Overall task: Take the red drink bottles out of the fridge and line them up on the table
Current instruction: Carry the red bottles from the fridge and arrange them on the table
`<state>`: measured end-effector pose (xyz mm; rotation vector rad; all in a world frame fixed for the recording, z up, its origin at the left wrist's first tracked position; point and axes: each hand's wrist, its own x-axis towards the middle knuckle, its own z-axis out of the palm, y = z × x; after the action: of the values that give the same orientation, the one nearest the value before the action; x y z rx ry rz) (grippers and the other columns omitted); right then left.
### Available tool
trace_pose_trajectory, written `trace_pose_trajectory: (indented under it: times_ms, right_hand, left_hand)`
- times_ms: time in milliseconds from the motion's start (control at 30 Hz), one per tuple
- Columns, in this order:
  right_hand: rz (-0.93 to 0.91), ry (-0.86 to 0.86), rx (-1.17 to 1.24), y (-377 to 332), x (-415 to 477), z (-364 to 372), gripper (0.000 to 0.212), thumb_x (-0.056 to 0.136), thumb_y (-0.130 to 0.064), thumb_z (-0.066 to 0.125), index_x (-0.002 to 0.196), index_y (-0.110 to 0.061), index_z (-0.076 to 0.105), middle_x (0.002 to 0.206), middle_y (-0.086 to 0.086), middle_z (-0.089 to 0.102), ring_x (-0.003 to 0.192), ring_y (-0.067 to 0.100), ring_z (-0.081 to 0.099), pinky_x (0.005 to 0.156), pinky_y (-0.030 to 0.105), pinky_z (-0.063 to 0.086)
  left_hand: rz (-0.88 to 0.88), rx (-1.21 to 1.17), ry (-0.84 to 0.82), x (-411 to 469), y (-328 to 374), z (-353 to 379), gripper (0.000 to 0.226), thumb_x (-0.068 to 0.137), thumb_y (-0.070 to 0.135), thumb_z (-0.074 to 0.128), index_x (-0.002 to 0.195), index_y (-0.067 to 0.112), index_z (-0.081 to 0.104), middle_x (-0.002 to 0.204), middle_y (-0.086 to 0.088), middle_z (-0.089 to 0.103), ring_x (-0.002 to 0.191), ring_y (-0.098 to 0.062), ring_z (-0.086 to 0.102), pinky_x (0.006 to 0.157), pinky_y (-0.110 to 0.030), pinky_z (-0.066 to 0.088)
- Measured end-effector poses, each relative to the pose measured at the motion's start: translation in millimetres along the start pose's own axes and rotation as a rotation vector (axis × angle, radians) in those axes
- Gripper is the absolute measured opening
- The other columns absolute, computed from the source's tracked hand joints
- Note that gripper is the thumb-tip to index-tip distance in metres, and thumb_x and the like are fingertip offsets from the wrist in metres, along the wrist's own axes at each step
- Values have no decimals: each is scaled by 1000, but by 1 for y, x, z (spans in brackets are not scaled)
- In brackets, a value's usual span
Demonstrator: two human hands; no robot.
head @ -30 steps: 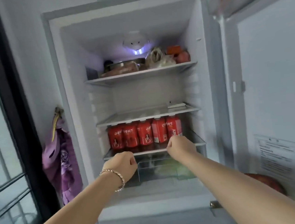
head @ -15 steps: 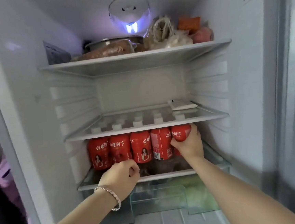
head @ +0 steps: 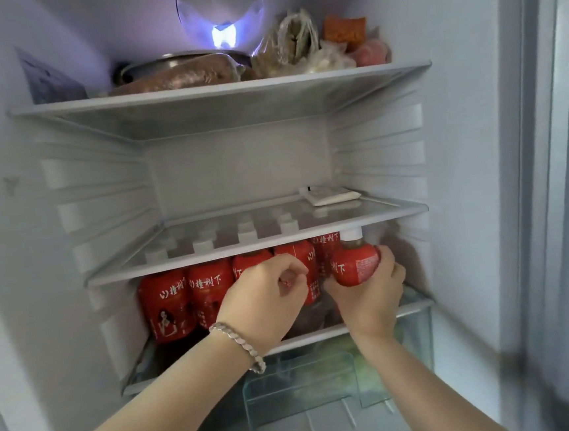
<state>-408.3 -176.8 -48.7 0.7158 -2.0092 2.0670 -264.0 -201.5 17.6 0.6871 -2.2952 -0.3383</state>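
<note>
While the fridge (head: 461, 165) stands open, the head view shows the right hand (head: 369, 297) wrapped round the body of the rightmost red drink bottle (head: 356, 265). This bottle sits forward of the others, its white cap just under the front edge of the middle shelf (head: 177, 267). The left hand (head: 266, 302), with a bracelet (head: 239, 343) at the wrist, lies just beside it. Its fingers are curled in front of the row of red bottles (head: 187, 299) on the lower shelf (head: 314, 336); whether they hold one cannot be told.

- red drink bottles (head: 167, 308): glossy plastic wrap, smooth white caps
- middle shelf (head: 177, 263): clear glass, matt white plastic trim
- pot (head: 146, 67) up top: dull metal
- bags (head: 295, 42) right of it: crinkly clear plastic
- bracelet (head: 239, 343): shiny metal
</note>
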Motion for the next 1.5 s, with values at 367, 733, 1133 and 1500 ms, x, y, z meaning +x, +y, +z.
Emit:
trace_pose_trajectory:
  times_ms: [367, 733, 1133, 1500]
  right_hand:
    - [-307, -265, 108, -9, -75, -3, 81, 44, -27, 86, 112, -29, 42, 106, -25, 45, 103, 15, 52, 84, 31, 52]
    - [-75, -491, 64, -14, -4, 24, 67, 79, -42, 65, 137, -19, 39, 132, 4, 49, 125, 20, 46, 107, 42, 40]
    - [138, -248, 93, -19, 16, 52, 67, 71, -35, 75, 131, -22, 49, 126, 10, 41, 105, 32, 57, 92, 37, 46]
    - [342, 48, 481, -21, 6, 7, 24, 79, -27, 70, 96, -23, 53, 81, -10, 57, 79, 13, 58, 79, 32, 46]
  left_hand:
    - [212, 324, -25, -2, 15, -13, 44, 80, 62, 38, 107, 31, 54, 96, 13, 55, 79, -9, 60, 68, -26, 55]
    - [3, 522, 126, -12, -23, -35, 28, 91, 38, 49, 70, 21, 45, 71, 9, 43, 60, -10, 48, 48, -16, 34]
    - [-22, 537, 148, -5, -24, -38, 17, 92, 38, 44, 99, 30, 57, 99, 13, 62, 81, -8, 60, 63, -21, 47]
    - [-10, 518, 154, -2, -23, -36, 27, 94, 30, 42, 117, 30, 56, 113, 14, 62, 89, -9, 61, 66, -19, 45]
